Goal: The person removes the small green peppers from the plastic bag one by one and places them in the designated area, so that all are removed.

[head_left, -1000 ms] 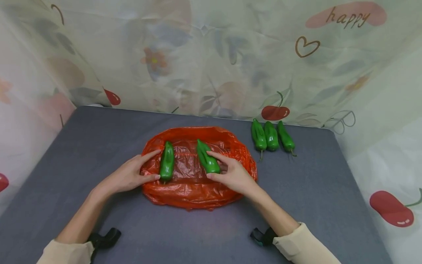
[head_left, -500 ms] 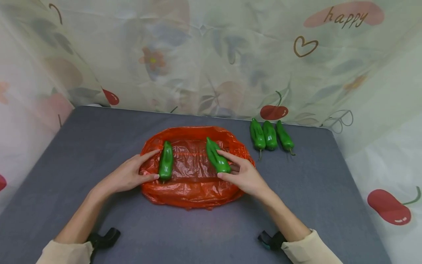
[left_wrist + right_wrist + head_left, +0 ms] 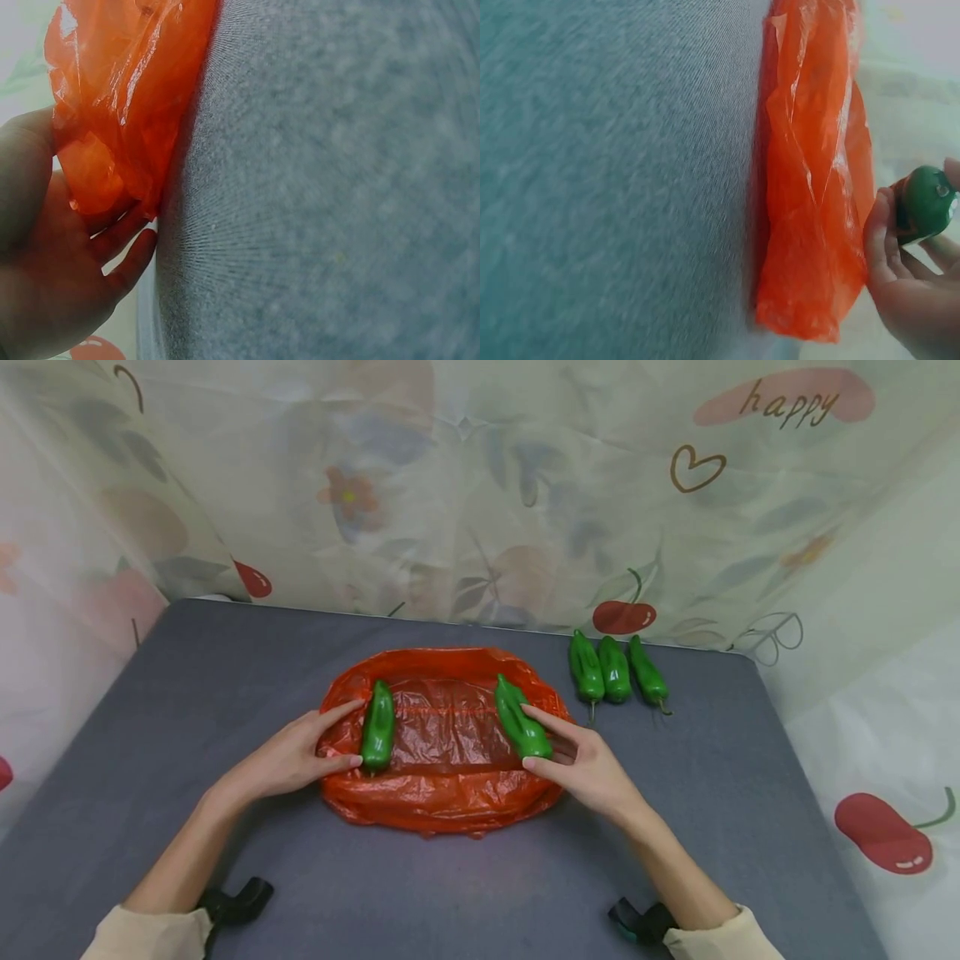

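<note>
An orange-red plastic bag (image 3: 450, 806) lies spread on the table with its mouth up and its rim rolled out. My left hand (image 3: 300, 756) holds the bag's left side, thumb and forefinger over the rim, other fingers outside in the left wrist view. Beside those fingertips a green pepper (image 3: 378, 727) lies in the bag; whether they touch it I cannot tell. At the right side of the bag, my right hand (image 3: 588, 764) grips another green pepper (image 3: 521, 720) between thumb and fingers. The right wrist view shows this held pepper (image 3: 928, 201) raised at the bag's rim.
Three green peppers (image 3: 617, 670) lie side by side at the back right of the grey table (image 3: 420, 902), near its far edge. A printed curtain (image 3: 465, 510) hangs behind the table. A black wrist strap (image 3: 238, 902) sits on each forearm.
My right hand has moved to the right across the bag with the pepper in its grip. The left hand and the pepper beside it have stayed in place.
</note>
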{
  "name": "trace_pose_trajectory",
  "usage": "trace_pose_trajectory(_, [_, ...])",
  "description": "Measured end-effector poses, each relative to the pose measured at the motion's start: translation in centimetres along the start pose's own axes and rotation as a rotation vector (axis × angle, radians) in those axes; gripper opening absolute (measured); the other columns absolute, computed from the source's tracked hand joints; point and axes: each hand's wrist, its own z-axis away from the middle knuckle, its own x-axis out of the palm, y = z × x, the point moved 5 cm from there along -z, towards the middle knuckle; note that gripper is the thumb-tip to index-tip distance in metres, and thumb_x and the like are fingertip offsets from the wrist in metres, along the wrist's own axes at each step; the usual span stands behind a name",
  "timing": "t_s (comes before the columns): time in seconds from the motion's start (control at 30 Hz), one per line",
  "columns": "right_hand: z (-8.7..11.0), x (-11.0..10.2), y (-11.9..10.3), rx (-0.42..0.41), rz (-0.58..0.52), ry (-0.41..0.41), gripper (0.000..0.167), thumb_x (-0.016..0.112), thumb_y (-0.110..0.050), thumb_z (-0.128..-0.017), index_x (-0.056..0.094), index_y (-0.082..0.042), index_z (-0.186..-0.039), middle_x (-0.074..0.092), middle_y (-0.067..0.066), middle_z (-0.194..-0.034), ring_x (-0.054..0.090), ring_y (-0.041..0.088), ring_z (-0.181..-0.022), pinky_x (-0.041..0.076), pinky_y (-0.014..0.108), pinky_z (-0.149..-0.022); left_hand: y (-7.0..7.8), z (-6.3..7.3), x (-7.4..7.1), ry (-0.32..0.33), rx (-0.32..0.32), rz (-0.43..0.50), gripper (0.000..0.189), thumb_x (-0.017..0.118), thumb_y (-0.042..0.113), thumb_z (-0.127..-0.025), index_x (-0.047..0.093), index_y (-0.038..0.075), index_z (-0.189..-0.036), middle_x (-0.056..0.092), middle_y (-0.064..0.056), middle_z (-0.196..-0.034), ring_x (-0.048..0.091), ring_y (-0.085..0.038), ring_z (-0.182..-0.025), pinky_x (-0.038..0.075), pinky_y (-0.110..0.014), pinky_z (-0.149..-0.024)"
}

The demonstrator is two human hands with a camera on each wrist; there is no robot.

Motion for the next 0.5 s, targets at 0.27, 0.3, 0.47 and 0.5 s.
trace_pose_trajectory(0.27, [1.1,-1.1,0.4,-0.022,-0.025,-0.002,0.069,0.073,-0.006,-0.090,0.043,-0.014,-0.151,0.041,0.016,-0.151,0.053,0.023,-0.128,0.050,0.027,-0.093,0.0,0.0,0.0,0.000,0.003,0.007,0.084,0.072,0.046,-0.089,0.034,0.014,-0.156,0.050,-0.023,-0.130,0.050,-0.034,-0.113,0.046,-0.051,-0.091])
trace_pose_trajectory(0.3, [1.2,-1.3,0.4,-0.023,-0.019,-0.001,0.069,0.073,-0.006,-0.090,0.043,-0.014,-0.151,0.040,0.015,-0.152,0.053,0.023,-0.128,0.050,0.027,-0.093,0.0,0.0,0.0,-0.001,0.000,0.008,0.084,0.072,0.047,-0.089,0.034,0.015,-0.156,0.050,-0.022,-0.130,0.050,-0.033,-0.113,0.046,-0.051,-0.091])
trace_pose_trajectory(0.47, [1.8,-2.0,0.6,-0.028,-0.012,0.022,0.069,0.074,-0.005,-0.089,0.044,-0.016,-0.151,0.039,0.012,-0.153,0.051,0.021,-0.130,0.049,0.027,-0.094,0.0,0.0,0.0,0.000,0.007,0.010,0.084,0.072,0.047,-0.089,0.033,0.013,-0.156,0.050,-0.023,-0.130,0.050,-0.034,-0.113,0.046,-0.052,-0.091])
trace_pose_trajectory(0.5, [1.9,-2.2,0.6,-0.028,-0.010,0.028,0.069,0.075,-0.005,-0.089,0.045,-0.016,-0.150,0.040,0.012,-0.152,0.051,0.021,-0.130,0.049,0.027,-0.094,0.0,0.0,0.0,0.001,0.008,0.011,0.084,0.072,0.047,-0.089,0.034,0.013,-0.156,0.050,-0.023,-0.130,0.050,-0.034,-0.113,0.046,-0.052,-0.091])
